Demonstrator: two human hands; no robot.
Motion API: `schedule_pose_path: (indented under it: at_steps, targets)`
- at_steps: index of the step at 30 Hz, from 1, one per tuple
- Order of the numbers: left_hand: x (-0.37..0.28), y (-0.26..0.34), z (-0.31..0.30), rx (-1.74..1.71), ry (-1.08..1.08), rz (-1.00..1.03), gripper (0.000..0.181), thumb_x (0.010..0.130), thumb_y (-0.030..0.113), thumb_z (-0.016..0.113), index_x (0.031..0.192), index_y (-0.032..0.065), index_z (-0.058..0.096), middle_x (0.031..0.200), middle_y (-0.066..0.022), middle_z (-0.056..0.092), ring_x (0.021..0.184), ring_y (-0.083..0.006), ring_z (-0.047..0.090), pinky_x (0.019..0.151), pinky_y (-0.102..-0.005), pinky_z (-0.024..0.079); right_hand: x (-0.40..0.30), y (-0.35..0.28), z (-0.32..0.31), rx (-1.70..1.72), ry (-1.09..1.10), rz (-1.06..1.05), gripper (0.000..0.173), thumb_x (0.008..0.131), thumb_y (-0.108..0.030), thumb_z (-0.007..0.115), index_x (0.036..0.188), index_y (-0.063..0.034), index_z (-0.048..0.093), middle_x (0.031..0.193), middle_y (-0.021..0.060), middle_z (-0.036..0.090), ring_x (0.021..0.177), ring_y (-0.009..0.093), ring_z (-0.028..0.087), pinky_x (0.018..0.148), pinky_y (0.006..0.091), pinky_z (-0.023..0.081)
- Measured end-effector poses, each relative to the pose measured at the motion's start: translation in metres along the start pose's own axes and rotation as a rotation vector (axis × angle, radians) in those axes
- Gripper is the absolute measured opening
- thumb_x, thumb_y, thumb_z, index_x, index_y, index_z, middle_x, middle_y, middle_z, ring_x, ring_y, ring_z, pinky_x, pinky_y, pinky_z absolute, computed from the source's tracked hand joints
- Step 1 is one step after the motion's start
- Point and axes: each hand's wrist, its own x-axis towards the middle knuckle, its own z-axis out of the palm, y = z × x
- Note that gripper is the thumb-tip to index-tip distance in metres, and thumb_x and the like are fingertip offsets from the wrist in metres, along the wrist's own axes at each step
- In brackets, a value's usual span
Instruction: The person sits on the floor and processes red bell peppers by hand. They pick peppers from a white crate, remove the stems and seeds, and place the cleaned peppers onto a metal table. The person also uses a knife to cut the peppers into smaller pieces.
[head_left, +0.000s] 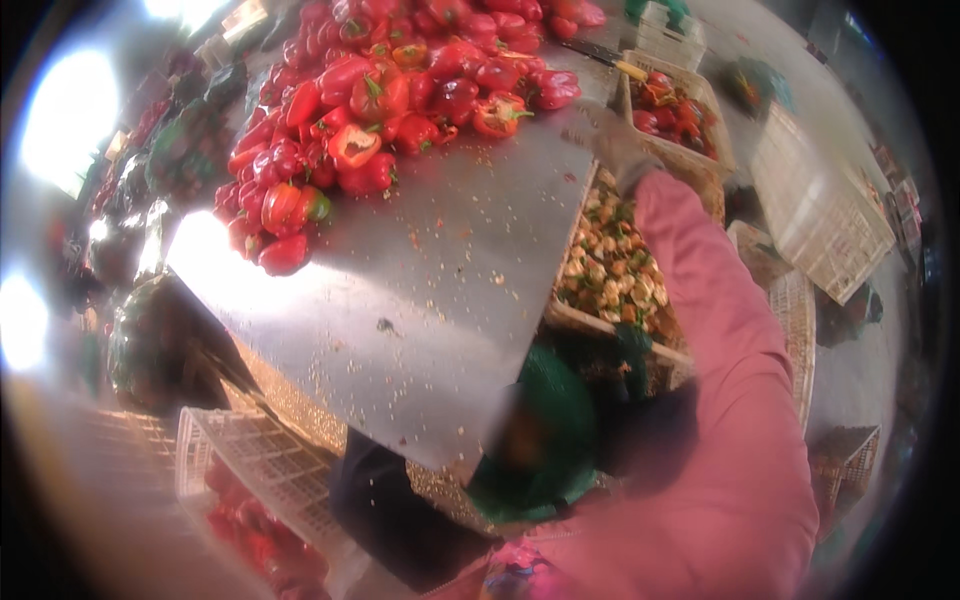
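My right hand (621, 144), blurred and in a pink sleeve, reaches to the right edge of a metal table (450, 300). Its fingers are too smeared to tell whether they hold anything. Just beyond it, a knife (626, 67) with a yellow handle lies at the table's edge. Below my wrist stands a crate of pepper cores (611, 259). A large heap of red bell peppers (367, 97) covers the far side of the table. One cut pepper (501, 114) on the heap's near side shows its stem. My left hand is out of view.
A crate of red pepper pieces (667, 120) stands past my hand. Seeds dot the tabletop. A white crate (255, 465) with red peppers sits at lower left. A green bag (547, 427) is by my legs. An upturned pale crate (817, 202) lies at right.
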Motion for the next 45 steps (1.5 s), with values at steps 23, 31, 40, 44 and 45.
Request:
schedule_pose_path:
  at_steps: [23,31,40,44,45]
  targets:
    - [-0.001,0.01,0.085,0.096,-0.055,0.011,0.07,0.086,0.007,0.071,0.15,-0.0015,0.046,0.154,-0.0159,0.047,0.133,-0.0287,0.051,0.11,-0.0413,0.045,0.045,-0.122,0.018,0.851,0.282,0.03,0.066,0.086,-0.048,0.079,0.138,-0.0124,0.059,0.135,0.0189,0.061,0.132,0.036,0.054,0.112,0.0458,0.041]
    - [-0.004,0.005,0.069,0.04,-0.051,0.026,0.071,0.084,0.004,0.072,0.15,-0.0019,0.046,0.155,-0.0154,0.046,0.136,-0.0291,0.049,0.111,-0.0419,0.044,0.092,-0.127,0.043,0.782,-0.077,0.213,0.052,0.077,-0.022,0.085,0.123,-0.0106,0.063,0.117,0.0134,0.065,0.114,0.028,0.062,0.099,0.0389,0.049]
    - [0.003,0.042,0.028,-0.571,-0.008,0.101,0.073,0.082,0.001,0.072,0.15,-0.0024,0.045,0.156,-0.015,0.045,0.14,-0.0296,0.047,0.113,-0.0426,0.043,-0.024,-0.174,-0.055,1.296,0.406,0.466,0.044,0.078,-0.012,0.081,0.116,-0.0007,0.062,0.102,0.0083,0.066,0.094,0.019,0.062,0.084,0.0314,0.051]
    - [-0.02,0.098,0.042,-0.976,-0.37,0.205,0.074,0.081,-0.001,0.072,0.15,-0.0026,0.045,0.157,-0.0148,0.044,0.141,-0.0298,0.046,0.114,-0.0429,0.043,-0.108,-0.232,-0.111,1.721,0.17,0.521,0.038,0.082,-0.011,0.077,0.116,-0.0041,0.061,0.099,0.0041,0.066,0.093,0.015,0.062,0.083,0.0294,0.05]
    - [-0.033,0.112,0.07,-0.963,-0.498,0.325,0.096,0.075,0.0,0.078,0.159,0.0024,0.031,0.166,-0.0129,0.03,0.147,-0.0294,0.038,0.119,-0.045,0.038,-0.139,-0.246,-0.125,1.821,0.105,0.593,0.038,0.083,-0.011,0.076,0.116,-0.0052,0.061,0.098,0.0043,0.066,0.092,0.015,0.062,0.083,0.0295,0.05]
